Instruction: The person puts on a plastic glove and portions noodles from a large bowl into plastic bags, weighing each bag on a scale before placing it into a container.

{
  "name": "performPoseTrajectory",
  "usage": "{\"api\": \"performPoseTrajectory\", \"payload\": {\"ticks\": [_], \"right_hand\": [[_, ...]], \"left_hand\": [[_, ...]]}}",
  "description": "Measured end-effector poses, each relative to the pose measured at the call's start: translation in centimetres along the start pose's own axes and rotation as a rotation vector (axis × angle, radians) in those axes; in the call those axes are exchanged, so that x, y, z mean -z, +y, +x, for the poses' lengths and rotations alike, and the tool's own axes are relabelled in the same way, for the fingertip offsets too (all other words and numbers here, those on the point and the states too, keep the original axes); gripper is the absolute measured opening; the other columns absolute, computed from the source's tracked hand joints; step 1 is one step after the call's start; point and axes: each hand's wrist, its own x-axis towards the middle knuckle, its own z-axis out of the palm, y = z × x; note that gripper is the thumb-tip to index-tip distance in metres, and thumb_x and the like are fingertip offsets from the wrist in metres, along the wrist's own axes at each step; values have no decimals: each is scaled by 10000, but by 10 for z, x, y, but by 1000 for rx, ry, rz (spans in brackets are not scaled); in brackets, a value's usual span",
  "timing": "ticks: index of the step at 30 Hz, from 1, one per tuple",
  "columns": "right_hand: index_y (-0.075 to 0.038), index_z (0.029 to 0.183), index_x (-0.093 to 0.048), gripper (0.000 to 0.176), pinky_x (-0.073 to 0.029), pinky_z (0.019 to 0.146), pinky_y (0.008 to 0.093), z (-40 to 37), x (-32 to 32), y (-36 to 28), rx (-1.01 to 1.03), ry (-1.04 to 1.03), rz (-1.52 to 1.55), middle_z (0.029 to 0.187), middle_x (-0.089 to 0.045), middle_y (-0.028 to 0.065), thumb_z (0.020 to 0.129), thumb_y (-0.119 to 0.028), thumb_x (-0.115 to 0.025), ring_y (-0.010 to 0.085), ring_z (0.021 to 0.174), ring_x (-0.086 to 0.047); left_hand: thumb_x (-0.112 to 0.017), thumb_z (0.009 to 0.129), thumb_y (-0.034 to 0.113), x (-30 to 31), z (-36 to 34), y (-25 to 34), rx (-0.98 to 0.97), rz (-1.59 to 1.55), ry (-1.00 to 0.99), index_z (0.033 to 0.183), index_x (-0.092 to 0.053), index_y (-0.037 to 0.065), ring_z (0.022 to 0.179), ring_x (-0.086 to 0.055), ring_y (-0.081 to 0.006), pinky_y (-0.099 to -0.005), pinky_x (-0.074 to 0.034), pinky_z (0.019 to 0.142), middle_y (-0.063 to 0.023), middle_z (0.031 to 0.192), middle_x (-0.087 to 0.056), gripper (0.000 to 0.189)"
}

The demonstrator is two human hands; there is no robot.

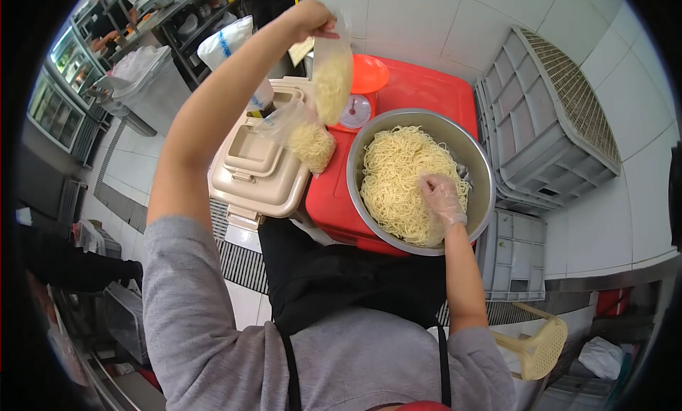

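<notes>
My bare left hand point(310, 19) is raised high, its fingers closed on the top of a clear plastic bag point(332, 77). Pale noodles fill the lower part of this bag, which hangs beside a kitchen scale point(356, 111) with an orange pan point(370, 73). My right hand point(442, 198), in a clear disposable glove, rests on the heap of noodles point(398, 176) with its fingers curled into them. A large metal bowl point(361, 223) holds that heap. Another bag of noodles point(311, 147) sits left of the bowl, at the edge of the red surface.
Under the bowl and scale is a red chest point(433, 84). A beige lidded container point(259, 173) stands to its left. Grey plastic crates point(533, 120) are stacked at the right, near a cream stool point(536, 347). A bin point(153, 84) and shelves stand at the back left.
</notes>
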Motion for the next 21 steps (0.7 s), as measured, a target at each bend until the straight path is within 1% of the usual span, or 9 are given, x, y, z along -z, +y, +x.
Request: {"api": "performPoseTrajectory", "payload": {"ticks": [2, 3, 5, 7, 11, 15, 17, 19, 21], "right_hand": [[-16, 772, -624, 147, -453, 659, 386, -3, 2, -1, -1, 2, -3, 732, -592, 174, 758, -158, -587, 327, 713, -574], [-18, 775, -626, 150, -453, 665, 384, -3, 3, -1, -3, -2, 5, 732, -591, 173, 756, -164, -594, 323, 715, -572], [-20, 778, -628, 154, -452, 671, 382, -4, 2, 0, -8, -8, 11, 731, -590, 171, 754, -170, -601, 320, 717, -571], [-29, 780, -628, 157, -449, 679, 378, -5, 0, 1, -12, -2, 39, 727, -584, 167, 753, -183, -606, 318, 722, -565], [-35, 778, -624, 160, -446, 681, 377, -6, 5, -7, -114, -32, 112, 732, -580, 167, 761, -191, -595, 321, 723, -561], [-36, 779, -617, 163, -443, 681, 380, -5, 8, -8, -35, -51, 38, 751, -579, 174, 776, -193, -571, 327, 727, -557], [-36, 779, -616, 164, -443, 680, 381, -5, 3, -10, -28, -43, 30, 753, -578, 176, 781, -191, -564, 328, 728, -556], [-33, 784, -612, 170, -444, 672, 385, -4, 1, -7, -37, -86, 16, 742, -576, 179, 783, -194, -559, 332, 721, -555], [-28, 772, -608, 166, -443, 664, 381, -2, 0, -6, -23, -73, -42, 726, -573, 177, 779, -187, -562, 327, 711, -556]], "left_hand": [[-527, 761, -32, -15, -20, -24, 32, -59, 31, 1086, -518, -39, 545, -463, -85, -370, -541, 745, -7, 703, -486, 325], [-536, 764, -22, -24, -27, -39, 48, -39, -16, 1117, -512, -47, 541, -455, -87, -359, -541, 725, -16, 775, -534, 354], [-542, 753, -39, -47, -44, -65, 52, -100, 25, 1290, -314, -77, 577, -494, -100, -320, -542, 659, -105, 999, -542, 584], [-500, 743, -83, -60, -59, -81, -20, -62, 44, 1342, -221, -43, 597, -603, -188, -280, -521, 570, -234, 1182, -472, 662], [-496, 701, -91, -59, -72, -116, -137, -192, 174, 1331, -242, -62, 608, -608, -182, -270, -495, 533, -234, 1097, -525, 680], [-507, 639, -66, -33, -88, -192, -135, 290, 133, 1315, -297, -60, 579, -581, -126, -252, -454, 486, -201, 950, -594, 708], [-509, 643, -61, -28, -100, -229, -76, 185, 150, 1308, -316, -57, 572, -575, -126, -256, -456, 489, -200, 951, -595, 693], [-511, 646, -56, -29, -103, -228, -23, 79, 164, 1300, -335, -53, 564, -569, -126, -260, -458, 492, -199, 952, -595, 677], [-501, 651, -64, -44, -94, -216, -143, 39, 232, 1296, -356, -38, 559, -568, -128, -279, -465, 500, -194, 943, -597, 661]]}}
